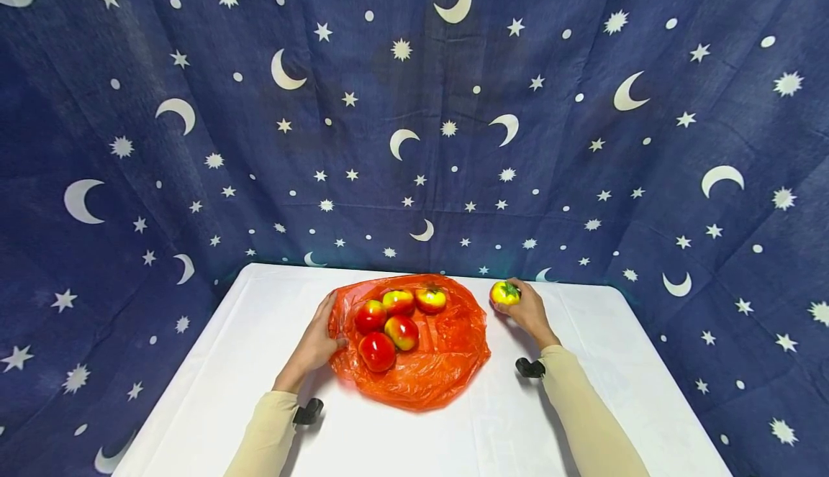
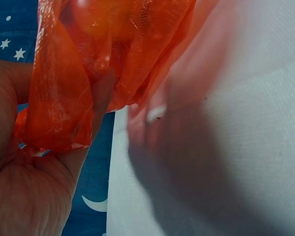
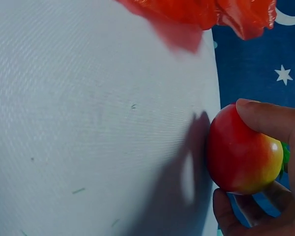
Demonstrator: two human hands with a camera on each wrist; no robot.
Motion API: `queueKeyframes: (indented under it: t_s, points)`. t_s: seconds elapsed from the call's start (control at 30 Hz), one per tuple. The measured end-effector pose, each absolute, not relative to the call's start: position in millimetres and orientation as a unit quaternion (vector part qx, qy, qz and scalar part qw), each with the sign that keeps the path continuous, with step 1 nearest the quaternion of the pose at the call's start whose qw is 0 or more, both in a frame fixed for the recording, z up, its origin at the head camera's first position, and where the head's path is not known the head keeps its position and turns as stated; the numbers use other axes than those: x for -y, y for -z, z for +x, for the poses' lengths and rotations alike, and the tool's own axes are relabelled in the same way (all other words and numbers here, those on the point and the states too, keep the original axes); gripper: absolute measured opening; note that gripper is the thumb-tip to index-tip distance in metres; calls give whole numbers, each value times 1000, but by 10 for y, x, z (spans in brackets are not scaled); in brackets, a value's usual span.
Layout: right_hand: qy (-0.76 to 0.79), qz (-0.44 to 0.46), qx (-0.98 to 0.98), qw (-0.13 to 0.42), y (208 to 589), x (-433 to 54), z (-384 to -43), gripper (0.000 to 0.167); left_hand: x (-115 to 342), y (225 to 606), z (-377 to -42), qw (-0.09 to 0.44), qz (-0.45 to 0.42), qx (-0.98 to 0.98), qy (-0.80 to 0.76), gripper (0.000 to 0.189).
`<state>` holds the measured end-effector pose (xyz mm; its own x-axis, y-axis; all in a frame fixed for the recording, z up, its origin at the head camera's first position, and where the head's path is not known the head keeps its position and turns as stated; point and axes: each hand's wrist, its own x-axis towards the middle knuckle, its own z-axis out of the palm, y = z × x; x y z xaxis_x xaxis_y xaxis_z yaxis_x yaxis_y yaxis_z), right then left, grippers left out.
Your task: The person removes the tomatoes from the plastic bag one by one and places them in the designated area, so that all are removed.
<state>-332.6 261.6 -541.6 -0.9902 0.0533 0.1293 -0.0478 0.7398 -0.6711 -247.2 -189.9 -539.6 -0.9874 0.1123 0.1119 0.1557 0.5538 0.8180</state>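
A red plastic bag (image 1: 421, 383) lies spread on the table with its mouth open, several glossy red-and-yellow fruits (image 1: 377, 351) inside. My left hand (image 1: 317, 340) holds the bag's left edge; the left wrist view shows the thin plastic (image 2: 64, 108) between thumb and fingers, with one finger partly behind it. To the right of the bag, apart from it, my right hand (image 1: 526, 311) grips a single red-and-yellow fruit with a green leafy top (image 3: 241, 152). Its thumb presses one side and the fingers curl round the other. Whether this fruit touches the table I cannot tell.
A white cloth covers the table (image 1: 214, 383). Behind and at both sides hangs a dark blue curtain (image 1: 363, 153) with white moons and stars. Black wrist devices (image 1: 309, 412) sit by both sleeves.
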Motion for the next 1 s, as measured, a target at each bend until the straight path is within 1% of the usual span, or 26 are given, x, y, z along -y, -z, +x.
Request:
queueKeyframes:
  t_s: [0.3,0.57,1.0]
  points:
    - [-361,-9,930,66,5468,-2612,-3354,71,1890,5382,-2472,15,-70,882,466,104]
    - [-368,-22,928,52,5471,-2599,-3367,79,1887,5378,-2464,18,-69,883,464,104]
    - [-377,-19,925,45,5461,-2653,-3339,80,1881,5370,-2451,17,-71,881,467,102]
